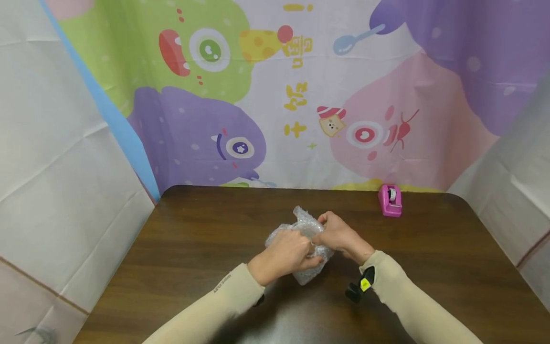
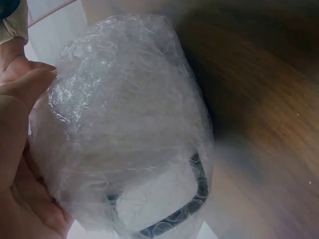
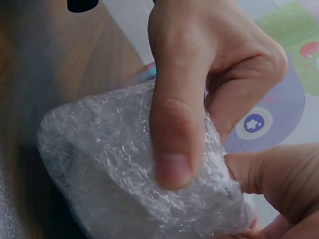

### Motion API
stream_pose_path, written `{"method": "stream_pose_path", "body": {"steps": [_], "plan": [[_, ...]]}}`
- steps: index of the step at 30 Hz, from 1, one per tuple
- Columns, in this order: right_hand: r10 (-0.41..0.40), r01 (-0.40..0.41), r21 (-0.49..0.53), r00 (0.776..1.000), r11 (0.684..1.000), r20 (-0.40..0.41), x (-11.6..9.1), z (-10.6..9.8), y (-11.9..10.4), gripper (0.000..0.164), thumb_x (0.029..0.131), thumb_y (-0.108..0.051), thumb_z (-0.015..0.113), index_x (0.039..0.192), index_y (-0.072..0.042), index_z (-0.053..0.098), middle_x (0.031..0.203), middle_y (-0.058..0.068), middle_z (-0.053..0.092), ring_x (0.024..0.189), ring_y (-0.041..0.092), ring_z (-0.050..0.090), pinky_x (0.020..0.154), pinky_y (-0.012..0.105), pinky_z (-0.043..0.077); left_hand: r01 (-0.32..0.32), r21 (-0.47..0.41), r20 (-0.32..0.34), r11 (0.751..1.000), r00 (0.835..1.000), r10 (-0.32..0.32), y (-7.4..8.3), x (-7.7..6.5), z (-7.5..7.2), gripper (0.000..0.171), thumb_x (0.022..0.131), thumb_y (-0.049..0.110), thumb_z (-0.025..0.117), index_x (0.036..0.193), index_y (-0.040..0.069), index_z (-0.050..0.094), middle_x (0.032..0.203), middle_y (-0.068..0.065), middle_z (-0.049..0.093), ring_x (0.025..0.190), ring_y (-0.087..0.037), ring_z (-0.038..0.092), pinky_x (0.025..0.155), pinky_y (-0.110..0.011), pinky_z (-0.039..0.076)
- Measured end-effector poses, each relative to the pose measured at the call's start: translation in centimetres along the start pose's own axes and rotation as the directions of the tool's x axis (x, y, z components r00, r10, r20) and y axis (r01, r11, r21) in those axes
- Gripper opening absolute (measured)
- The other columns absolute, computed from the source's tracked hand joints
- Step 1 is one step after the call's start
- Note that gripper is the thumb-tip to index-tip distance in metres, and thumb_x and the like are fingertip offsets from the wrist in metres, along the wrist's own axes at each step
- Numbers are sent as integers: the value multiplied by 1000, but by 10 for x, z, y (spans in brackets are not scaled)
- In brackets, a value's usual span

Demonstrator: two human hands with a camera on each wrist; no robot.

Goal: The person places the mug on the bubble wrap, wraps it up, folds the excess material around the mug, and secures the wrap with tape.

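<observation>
A bundle of clear bubble wrap is between both hands, low over the brown table. Through its layers in the left wrist view shows something pale with a dark curved band; the rest of the item is blurred by the wrap. My left hand grips the bundle from the left, its thumb lying along the wrap and its fingers bent over the upper edge. On the other side my right hand pinches the edge of the wrap between thumb and fingers, close to the left fingers. A loose flap of wrap stands up at the back.
A pink tape dispenser with a roll in it stands near the back right of the wooden table. Behind the table hangs a curtain with cartoon monsters, and pale cloth walls close off both sides.
</observation>
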State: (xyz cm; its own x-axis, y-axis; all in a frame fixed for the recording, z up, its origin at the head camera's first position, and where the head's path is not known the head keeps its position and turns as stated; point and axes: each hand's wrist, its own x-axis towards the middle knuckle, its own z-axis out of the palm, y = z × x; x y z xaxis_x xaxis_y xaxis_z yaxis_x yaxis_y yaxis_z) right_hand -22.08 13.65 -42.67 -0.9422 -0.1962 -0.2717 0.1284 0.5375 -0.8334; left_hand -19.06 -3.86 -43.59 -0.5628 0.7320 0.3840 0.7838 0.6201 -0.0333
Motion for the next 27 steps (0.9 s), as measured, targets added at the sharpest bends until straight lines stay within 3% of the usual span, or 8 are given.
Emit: {"method": "stream_pose_path", "body": {"steps": [5,10,12,17,22,27], "plan": [[-6,6,-2,1000,1000,21,-1,-7,0,50,76,-2,71,120,3,48,99,14,56,79,22,54,59,30,48,7,11,17,1000,1000,-7,2,-2,-1,53,92,52,73,52,23,53,47,13,41,46,0,30,40,-18,33],[-55,56,-30,998,998,37,-6,-16,-5,47,83,-11,76,121,1,51,96,14,57,78,21,53,59,30,46,-2,120,-31,993,1000,6,4,-6,0,50,94,57,68,60,22,59,52,10,48,48,-4,50,45,-26,50],[-95,97,-55,995,994,26,-7,-18,-6,43,86,-15,77,121,0,55,99,15,58,82,23,55,62,30,47,-7,164,-59,986,998,17,4,-9,-1,49,94,59,67,62,22,62,55,9,54,54,-8,59,49,-27,52],[-172,170,-99,985,980,-12,-7,-18,-8,34,95,-21,72,123,-4,61,118,18,64,108,30,61,80,35,53,-2,189,-156,982,987,32,4,-16,-6,47,91,61,68,69,20,69,67,7,67,69,-12,66,65,-27,56],[-280,273,-127,959,954,-44,-3,-17,-9,31,97,-15,69,124,-1,65,120,18,68,111,33,65,89,44,56,48,132,-243,990,970,-15,3,-27,-12,40,85,54,77,88,14,77,92,1,73,85,-17,65,81,-30,56],[-402,385,-205,915,900,-47,3,-17,-4,25,94,-7,69,119,-4,71,117,14,72,98,27,67,81,39,56,64,70,-225,996,973,-47,2,-38,-12,38,86,48,81,95,12,76,99,-3,65,92,-18,62,85,-31,58]]}}
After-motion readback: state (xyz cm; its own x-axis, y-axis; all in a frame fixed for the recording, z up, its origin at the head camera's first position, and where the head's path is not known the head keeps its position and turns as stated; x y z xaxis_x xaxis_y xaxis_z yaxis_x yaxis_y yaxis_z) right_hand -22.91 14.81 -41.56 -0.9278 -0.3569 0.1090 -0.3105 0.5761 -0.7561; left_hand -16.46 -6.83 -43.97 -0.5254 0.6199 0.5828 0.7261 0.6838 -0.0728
